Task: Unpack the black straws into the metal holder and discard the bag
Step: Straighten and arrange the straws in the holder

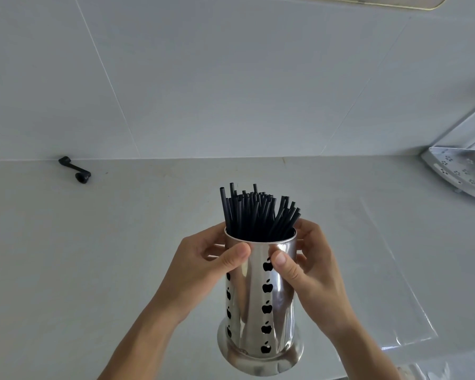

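A shiny metal holder (254, 300) with apple-shaped cutouts stands upright on the pale counter, low in the middle of the view. Several black straws (254, 212) stick up out of its open top, fanned slightly to the right. My left hand (203, 266) grips the holder's upper left side, thumb on the front. My right hand (309, 266) grips the upper right side, thumb beside the cutouts. A clear plastic bag (381, 275) lies flat on the counter to the right.
A small black crank-shaped part (76, 169) lies at the back left by the tiled wall. A perforated metal corner shelf (462, 171) hangs at the right edge. The counter (93, 256) spreads wide to the left.
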